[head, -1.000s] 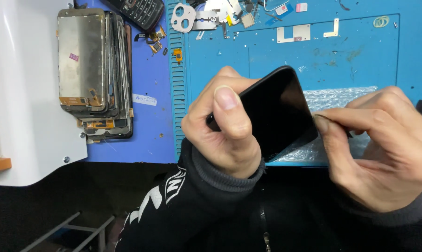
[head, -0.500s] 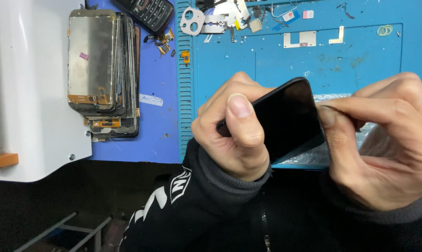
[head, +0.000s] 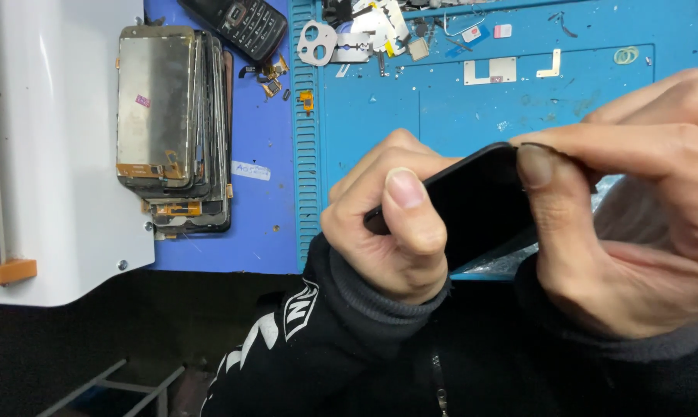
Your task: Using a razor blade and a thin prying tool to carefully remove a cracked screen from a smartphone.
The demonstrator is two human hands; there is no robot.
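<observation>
Phone (head: 484,201), black and glossy, sits in mid-air above the near edge of the blue mat (head: 457,116), caught between both hands at the centre-right of the view. At far left a white machine (head: 63,154) fills the edge, with an orange tab (head: 5,272) on its near side. Just right of it a stack of screens (head: 171,127) lies on the darker blue pad (head: 260,224), long sides running near to far, and a keypad phone (head: 237,23) lies at the far end of that stack. Farther right, small metal plates and scraps (head: 349,35) litter the far part of the mat. The left hand (head: 387,224) comes up from a black sleeve (head: 326,340), wrist bent, knuckles toward the camera, thumb pressed flat on the phone's near-left face and the other fingers curled behind it, so it is pinching the left end of the phone. The phone's long axis runs from lower left to upper right, its left end buried in that grip and its right end raised, the dark face tilted toward the camera. The right hand (head: 635,224) reaches in from the right, thumb pointing down across the phone's upper right corner and the forefinger laid along the top edge, the two closed together on that corner; whether a thin tool lies between them I cannot tell. Crinkled clear film (head: 608,193) shows behind the right hand.
</observation>
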